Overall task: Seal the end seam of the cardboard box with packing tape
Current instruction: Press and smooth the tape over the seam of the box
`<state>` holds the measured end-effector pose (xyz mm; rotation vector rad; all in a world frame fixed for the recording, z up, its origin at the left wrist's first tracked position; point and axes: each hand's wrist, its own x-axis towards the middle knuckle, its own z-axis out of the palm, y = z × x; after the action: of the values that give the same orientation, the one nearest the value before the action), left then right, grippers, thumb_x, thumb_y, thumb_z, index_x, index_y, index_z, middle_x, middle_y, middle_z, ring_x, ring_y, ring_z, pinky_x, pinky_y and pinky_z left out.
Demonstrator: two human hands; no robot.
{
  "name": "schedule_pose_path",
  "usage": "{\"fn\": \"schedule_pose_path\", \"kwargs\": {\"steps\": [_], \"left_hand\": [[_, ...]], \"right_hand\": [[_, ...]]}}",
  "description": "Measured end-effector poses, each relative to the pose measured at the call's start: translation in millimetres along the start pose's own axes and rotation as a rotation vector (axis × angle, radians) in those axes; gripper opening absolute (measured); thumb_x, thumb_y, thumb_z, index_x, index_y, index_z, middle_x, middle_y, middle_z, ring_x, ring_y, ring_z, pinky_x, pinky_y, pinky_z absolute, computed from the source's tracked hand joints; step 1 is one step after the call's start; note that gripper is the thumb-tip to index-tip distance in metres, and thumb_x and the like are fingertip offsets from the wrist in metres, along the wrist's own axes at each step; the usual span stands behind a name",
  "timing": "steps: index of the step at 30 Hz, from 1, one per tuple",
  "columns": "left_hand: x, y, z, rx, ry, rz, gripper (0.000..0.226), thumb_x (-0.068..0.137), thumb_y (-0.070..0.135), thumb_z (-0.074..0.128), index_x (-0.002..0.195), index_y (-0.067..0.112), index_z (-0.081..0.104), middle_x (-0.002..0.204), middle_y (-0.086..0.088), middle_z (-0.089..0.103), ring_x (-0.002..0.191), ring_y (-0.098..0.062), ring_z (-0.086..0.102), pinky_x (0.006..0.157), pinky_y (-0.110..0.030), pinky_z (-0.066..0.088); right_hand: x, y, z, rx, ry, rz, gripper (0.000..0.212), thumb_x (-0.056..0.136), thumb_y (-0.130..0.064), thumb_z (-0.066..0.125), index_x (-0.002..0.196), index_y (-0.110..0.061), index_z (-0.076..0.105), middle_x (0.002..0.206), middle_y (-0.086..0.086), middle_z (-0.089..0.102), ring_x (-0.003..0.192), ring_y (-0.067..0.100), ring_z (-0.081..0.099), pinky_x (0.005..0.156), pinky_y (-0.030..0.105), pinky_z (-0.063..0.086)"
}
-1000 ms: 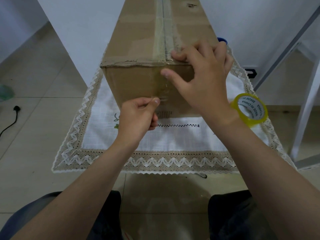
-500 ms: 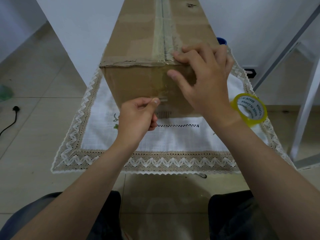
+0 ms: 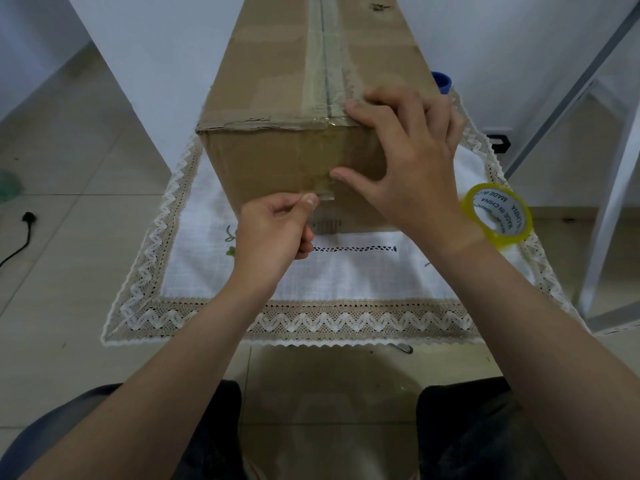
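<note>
A long brown cardboard box (image 3: 266, 164) stands on a white lace-edged cloth (image 3: 346, 278), its near end facing me. A strip of clear packing tape (image 3: 320, 161) runs along the top seam and down over the near end face. My left hand (image 3: 273, 233) pinches the strip's lower end between thumb and forefinger. My right hand (image 3: 405, 161) lies spread over the box's near top corner, fingers on the top beside the seam, thumb pressing the tape on the end face. A yellow tape roll (image 3: 498, 216) sits on the cloth behind my right wrist.
A blue round object (image 3: 442, 81) peeks out behind the box's right side. White metal frame legs (image 3: 613, 188) stand at the right. A black plug and cable (image 3: 24, 230) lie on the tiled floor at the left. My knees are at the bottom edge.
My right thumb has slid down the end face along the tape, and the fingers shifted slightly right on the top. My left hand stays pinching the tape end.
</note>
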<state>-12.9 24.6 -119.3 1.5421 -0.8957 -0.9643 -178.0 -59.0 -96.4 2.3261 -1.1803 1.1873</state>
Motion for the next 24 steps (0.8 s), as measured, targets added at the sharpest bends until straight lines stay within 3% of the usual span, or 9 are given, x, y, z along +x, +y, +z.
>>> {"fn": "schedule_pose_path", "kwargs": {"steps": [6,10,15,24], "left_hand": [[1.6,-2.1,1.0,0.008,0.013,0.009,0.008,0.099,0.028,0.070,0.098,0.023,0.076,0.045,0.007,0.059,0.041,-0.006,0.057,0.053,-0.025,0.059],[2.1,-3.6,0.7,0.015,0.020,0.028,0.011,0.099,0.028,0.070,0.102,0.020,0.077,0.045,0.007,0.059,0.041,-0.006,0.057,0.051,-0.023,0.058],[2.4,-4.2,0.3,0.026,0.022,0.046,0.013,0.099,0.027,0.070,0.103,0.018,0.078,0.045,0.006,0.060,0.042,-0.007,0.057,0.051,-0.023,0.057],[1.1,-5.3,0.7,0.055,0.025,0.070,0.009,0.099,0.029,0.070,0.096,0.023,0.076,0.046,0.006,0.061,0.043,-0.007,0.058,0.052,-0.026,0.058]], "right_hand": [[3.0,-9.9,2.0,0.061,0.093,0.103,0.051,0.089,-0.065,0.068,0.121,-0.025,0.072,0.126,-0.001,0.066,0.114,0.031,0.056,0.101,0.045,0.036],[-0.3,-14.4,12.1,0.005,0.118,0.134,0.053,0.091,-0.066,0.065,0.123,-0.025,0.071,0.128,0.001,0.066,0.116,0.031,0.056,0.106,0.048,0.036],[-11.7,-7.4,17.6,-0.080,0.086,0.089,0.073,0.085,-0.075,0.065,0.137,-0.024,0.064,0.139,0.004,0.061,0.131,0.026,0.042,0.121,0.054,0.023],[-20.1,0.3,14.6,-0.222,-0.033,-0.021,0.115,0.062,-0.078,0.077,0.155,-0.024,0.036,0.155,0.012,0.046,0.145,0.030,0.028,0.122,0.063,0.013]]}}
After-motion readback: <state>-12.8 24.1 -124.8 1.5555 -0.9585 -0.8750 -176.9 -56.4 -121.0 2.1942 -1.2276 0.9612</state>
